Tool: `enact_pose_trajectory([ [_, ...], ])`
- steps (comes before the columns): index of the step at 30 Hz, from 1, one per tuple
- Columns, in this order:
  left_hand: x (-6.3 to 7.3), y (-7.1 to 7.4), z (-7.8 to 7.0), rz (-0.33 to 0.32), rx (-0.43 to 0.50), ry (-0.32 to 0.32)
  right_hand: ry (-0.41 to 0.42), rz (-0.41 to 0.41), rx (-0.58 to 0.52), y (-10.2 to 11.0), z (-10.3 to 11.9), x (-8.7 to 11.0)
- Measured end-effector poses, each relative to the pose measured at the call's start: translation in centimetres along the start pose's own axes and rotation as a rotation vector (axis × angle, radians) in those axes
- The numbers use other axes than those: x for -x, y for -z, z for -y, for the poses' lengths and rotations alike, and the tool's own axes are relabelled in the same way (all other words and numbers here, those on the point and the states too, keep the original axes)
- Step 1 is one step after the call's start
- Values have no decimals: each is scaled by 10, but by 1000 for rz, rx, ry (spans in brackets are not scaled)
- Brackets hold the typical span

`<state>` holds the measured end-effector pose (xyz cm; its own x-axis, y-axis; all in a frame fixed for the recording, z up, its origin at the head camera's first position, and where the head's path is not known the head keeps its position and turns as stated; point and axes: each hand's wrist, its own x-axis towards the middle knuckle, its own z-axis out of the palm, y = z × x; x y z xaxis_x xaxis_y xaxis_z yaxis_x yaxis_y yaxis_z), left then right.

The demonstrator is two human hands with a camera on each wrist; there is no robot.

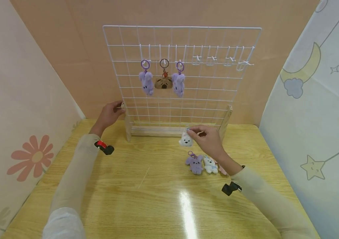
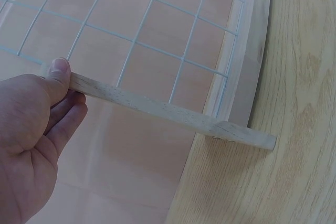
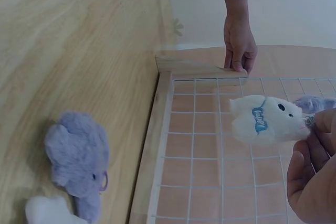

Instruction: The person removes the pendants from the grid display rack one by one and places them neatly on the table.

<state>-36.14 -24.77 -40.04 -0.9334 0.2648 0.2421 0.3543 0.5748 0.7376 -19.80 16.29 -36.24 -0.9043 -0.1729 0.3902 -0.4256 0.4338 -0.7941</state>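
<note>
My left hand (image 1: pixel 108 114) holds the top of the wooden side post (image 2: pixel 157 109) of a white wire grid rack (image 1: pixel 157 107), thumb on one side and fingers on the other. With its fingertips, my right hand (image 1: pixel 208 141) pinches the ring end of a white plush keychain (image 1: pixel 185 140). That plush dangles before the rack's lower right part; the right wrist view shows its dark eyes and blue lettered patch (image 3: pixel 259 120). Below the right hand, a purple plush keychain (image 1: pixel 195 164), another white one (image 1: pixel 210 165) and a partly hidden pink one (image 1: pixel 222 169) lie on the table.
On the rack's left hooks hang a purple plush (image 1: pixel 146 83), a brown bear-head keychain (image 1: pixel 163 83) and another purple plush (image 1: pixel 178 85). Several white hooks (image 1: pixel 212 58) continue rightward. The wooden table (image 1: pixel 112 199) lies between patterned side walls (image 1: pixel 321 99).
</note>
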Motion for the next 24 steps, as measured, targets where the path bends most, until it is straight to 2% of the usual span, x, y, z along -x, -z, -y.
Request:
enact_pose_trajectory([
  [12,-2,0,3,2,9,-2,-22,65,1,-15,-20,19],
  [19,-2,-1,2,-3,19,0,-20,96,-19,-27,-63,28],
  [24,-2,-2,2,-14,27,-1,-44,124,-24,-32,-68,38],
])
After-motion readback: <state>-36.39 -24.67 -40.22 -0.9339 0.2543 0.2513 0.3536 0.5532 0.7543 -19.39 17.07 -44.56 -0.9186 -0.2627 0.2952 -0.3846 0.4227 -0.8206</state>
